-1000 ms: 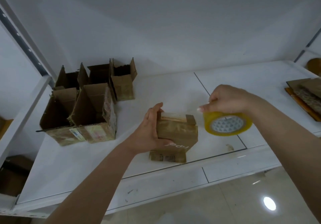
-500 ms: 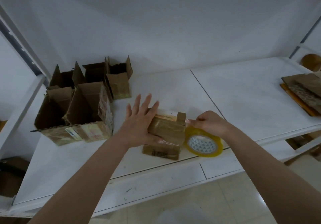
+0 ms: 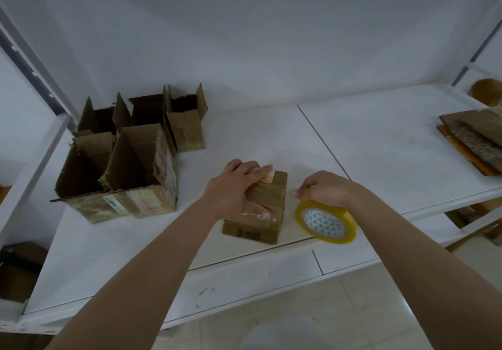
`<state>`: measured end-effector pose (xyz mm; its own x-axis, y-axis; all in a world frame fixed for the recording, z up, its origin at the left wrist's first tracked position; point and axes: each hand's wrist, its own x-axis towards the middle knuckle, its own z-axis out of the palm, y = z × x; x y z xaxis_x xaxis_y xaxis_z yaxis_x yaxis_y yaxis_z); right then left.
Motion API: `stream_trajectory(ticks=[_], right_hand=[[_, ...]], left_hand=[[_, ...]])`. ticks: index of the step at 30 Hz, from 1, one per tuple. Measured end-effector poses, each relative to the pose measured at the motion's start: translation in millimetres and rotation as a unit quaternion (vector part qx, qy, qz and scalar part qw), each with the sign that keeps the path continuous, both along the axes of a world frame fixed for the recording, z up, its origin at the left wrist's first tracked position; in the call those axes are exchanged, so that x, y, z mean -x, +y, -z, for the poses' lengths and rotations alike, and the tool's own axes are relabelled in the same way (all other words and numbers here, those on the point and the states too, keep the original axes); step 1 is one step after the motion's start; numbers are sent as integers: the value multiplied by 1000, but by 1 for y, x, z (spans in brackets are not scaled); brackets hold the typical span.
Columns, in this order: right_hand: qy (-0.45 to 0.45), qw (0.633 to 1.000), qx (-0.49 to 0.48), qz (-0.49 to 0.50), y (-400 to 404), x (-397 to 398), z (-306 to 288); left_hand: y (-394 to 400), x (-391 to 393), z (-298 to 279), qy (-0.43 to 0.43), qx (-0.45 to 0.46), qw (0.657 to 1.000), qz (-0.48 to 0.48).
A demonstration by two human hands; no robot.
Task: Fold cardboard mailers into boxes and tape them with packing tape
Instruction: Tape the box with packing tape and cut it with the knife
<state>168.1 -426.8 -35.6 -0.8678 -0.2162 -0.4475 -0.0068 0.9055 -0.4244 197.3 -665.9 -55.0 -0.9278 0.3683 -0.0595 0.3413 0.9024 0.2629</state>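
Observation:
A small brown cardboard box (image 3: 255,223) stands near the front edge of the white shelf (image 3: 380,154), its top covered in clear tape. My left hand (image 3: 236,184) lies over the box's top, fingers stretched across the far flap and thumb down the near face. My right hand (image 3: 323,188) grips the top of a yellow roll of packing tape (image 3: 326,222), which hangs just right of the box, and its thumb and forefinger pinch toward the box's right edge.
Several open taped boxes (image 3: 130,159) stand in a cluster at the back left of the shelf. A stack of flat cardboard mailers (image 3: 472,137) lies at the right edge, with another tape roll (image 3: 486,95) behind it. Tiled floor shows below.
My left hand went from spread beside the box to lying flat over its top. My right hand carried the tape roll down to the box's right side.

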Motion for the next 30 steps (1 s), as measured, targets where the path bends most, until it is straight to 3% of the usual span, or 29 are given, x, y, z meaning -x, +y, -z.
stream_trajectory(ticks=[7, 10, 15, 16, 17, 19, 22, 27, 30], right_hand=[[-16, 999, 27, -6, -13, -1, -2], [-15, 999, 52, 7, -13, -2, -4], [5, 999, 42, 9, -12, -3, -2], [9, 999, 40, 7, -12, -2, -3], [12, 999, 39, 6, -12, -2, -3], [12, 999, 41, 9, -13, -1, -2], [9, 999, 41, 13, -13, 0, -2], [15, 999, 39, 16, -12, -1, 0], [16, 998, 48, 23, -10, -3, 1]], left_hand=[[-4, 9, 2, -33, -121, 992, -16], [-13, 4, 2, -70, -217, 972, -50], [-36, -30, 20, -203, -423, 857, -215], [-43, -37, 25, -194, -405, 859, -247], [-52, -43, 29, -163, -347, 881, -276], [-68, -53, 33, -74, -141, 933, -322], [-71, -70, 41, -71, 96, 938, -324], [-47, -86, 56, -48, 196, 931, -303], [-54, -81, 44, -37, 129, 937, -323]])
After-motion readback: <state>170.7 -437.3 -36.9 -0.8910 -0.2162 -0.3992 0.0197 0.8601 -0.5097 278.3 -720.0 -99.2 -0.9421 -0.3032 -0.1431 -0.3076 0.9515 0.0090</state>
